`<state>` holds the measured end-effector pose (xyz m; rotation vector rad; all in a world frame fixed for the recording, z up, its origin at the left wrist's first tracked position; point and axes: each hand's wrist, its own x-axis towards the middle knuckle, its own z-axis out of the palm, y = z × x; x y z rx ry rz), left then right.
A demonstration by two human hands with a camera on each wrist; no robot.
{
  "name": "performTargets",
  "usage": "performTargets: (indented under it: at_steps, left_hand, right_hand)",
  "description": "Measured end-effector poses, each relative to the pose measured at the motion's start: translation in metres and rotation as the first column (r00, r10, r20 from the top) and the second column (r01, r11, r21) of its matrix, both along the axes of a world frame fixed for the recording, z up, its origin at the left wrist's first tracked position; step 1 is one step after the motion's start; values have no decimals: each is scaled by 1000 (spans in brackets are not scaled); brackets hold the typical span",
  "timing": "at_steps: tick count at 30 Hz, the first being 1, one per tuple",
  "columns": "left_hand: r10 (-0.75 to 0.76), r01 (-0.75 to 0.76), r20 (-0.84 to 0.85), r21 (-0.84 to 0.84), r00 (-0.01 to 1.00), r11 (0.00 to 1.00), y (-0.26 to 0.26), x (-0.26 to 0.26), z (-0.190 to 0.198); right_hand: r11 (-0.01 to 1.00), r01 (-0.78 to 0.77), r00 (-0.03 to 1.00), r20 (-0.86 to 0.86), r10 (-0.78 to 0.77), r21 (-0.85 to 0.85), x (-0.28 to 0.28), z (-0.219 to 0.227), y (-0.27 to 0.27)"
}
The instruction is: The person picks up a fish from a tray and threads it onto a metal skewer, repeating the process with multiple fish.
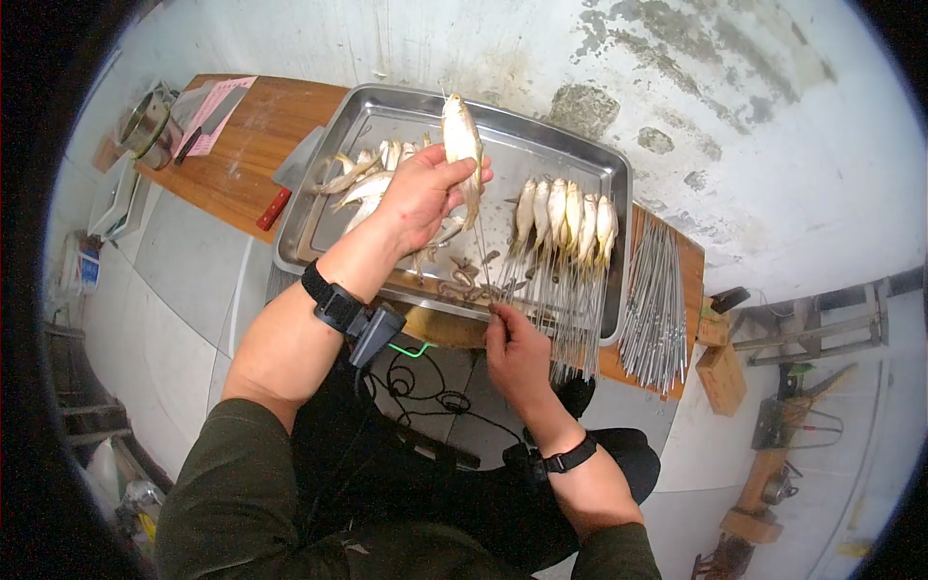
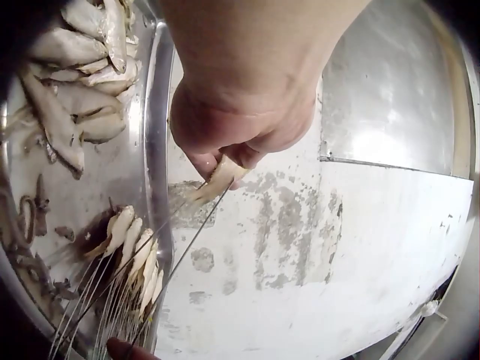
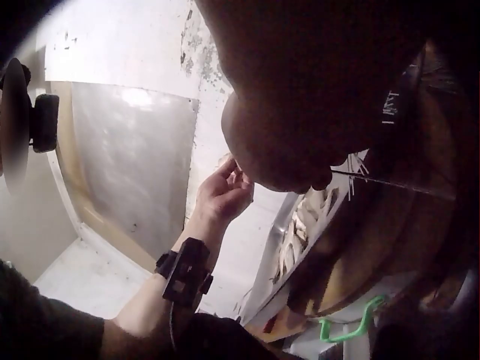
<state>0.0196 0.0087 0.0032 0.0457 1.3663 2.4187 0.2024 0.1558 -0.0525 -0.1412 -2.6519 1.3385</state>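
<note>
My left hand (image 1: 422, 198) grips a small silvery-yellow fish (image 1: 462, 130) upright above the metal tray (image 1: 363, 95). Two thin metal skewers (image 2: 196, 238) run from the tail end of this fish down toward my right hand (image 1: 518, 353), which pinches their lower ends near the tray's front rim. Only the tail part of the fish (image 2: 219, 182) shows below the left fingers in the left wrist view. On the right side of the tray lies a row of several skewered fish (image 1: 573, 217). Loose fish (image 1: 369, 186) are heaped on the left side, partly behind my left hand.
A bundle of bare metal skewers (image 1: 653, 309) lies right of the tray on the wooden board (image 1: 280, 121). A red-handled knife (image 1: 275, 209) sits at the tray's left edge. Farther left are another knife (image 1: 210, 126) and a metal pot (image 1: 150, 128). The stained wall (image 1: 406, 43) rises behind.
</note>
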Motion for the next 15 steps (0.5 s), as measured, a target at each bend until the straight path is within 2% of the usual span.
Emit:
performTargets:
  at_steps: [7,9,15]
  left_hand:
    - [-37,37,-2,20,999,999,1,1,0]
    - [13,-20,61,105,998,994,0,2,6]
    - [-38,34,60,64,997,997,-1,1,2]
  right_hand:
    - [999,0,1000,-27,1,33,-4,0,-1]
    - [1000,-5,999,-54,6,23,-5,-2,-1]
    - [1000,-9,999,-43,10,13,-7,-3,0]
